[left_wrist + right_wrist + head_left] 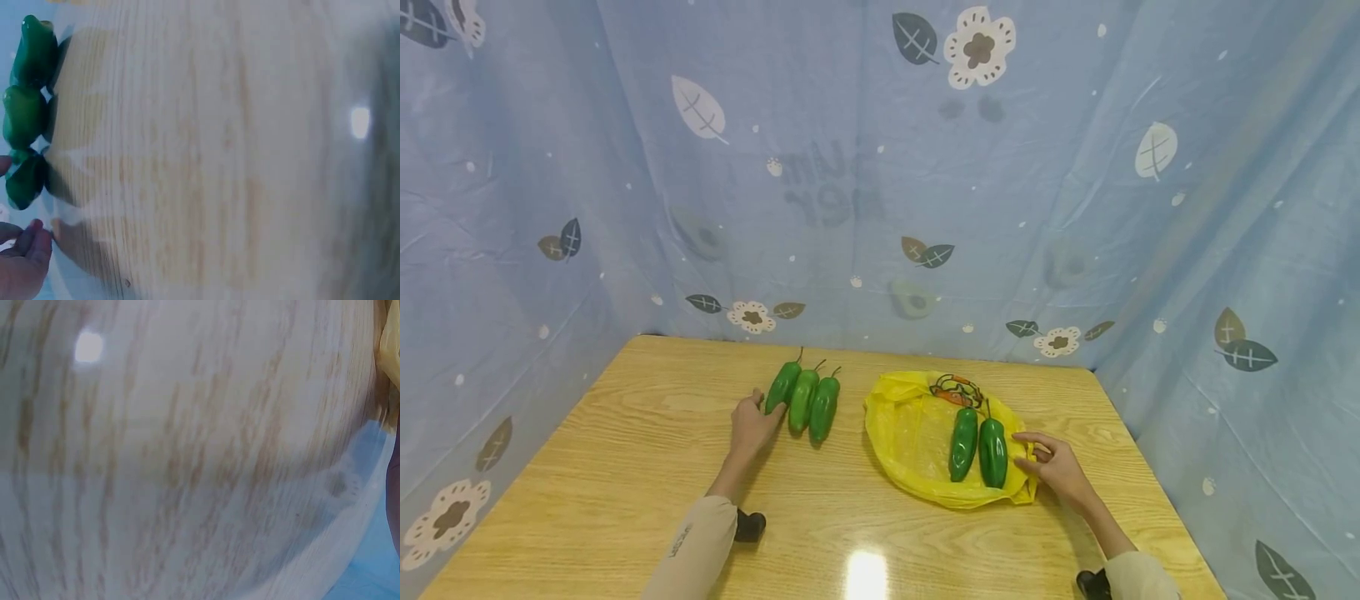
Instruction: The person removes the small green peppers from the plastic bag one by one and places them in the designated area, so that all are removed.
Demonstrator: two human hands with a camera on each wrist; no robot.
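Three green peppers with thin stems lie side by side at the table's left: the left pepper (783, 385), the middle pepper (802, 400) and the right pepper (824, 408). My left hand (756, 427) straddles the left pepper's lower end, thumb on one side and fingers on the other. In the left wrist view, a gap shows between the fingers (39, 240) and that pepper. A yellow plastic bag (898, 467) lies spread with its rim folded up. Two darker green peppers (964, 446) rest inside it. Loosely spread, my right hand (1060, 468) touches the bag's right rim.
At the bag's back is a patch of red, green and dark pattern (957, 390). The wooden table (820, 533) ends against a blue patterned curtain (850, 167) behind and at both sides. Light glares off the table's front.
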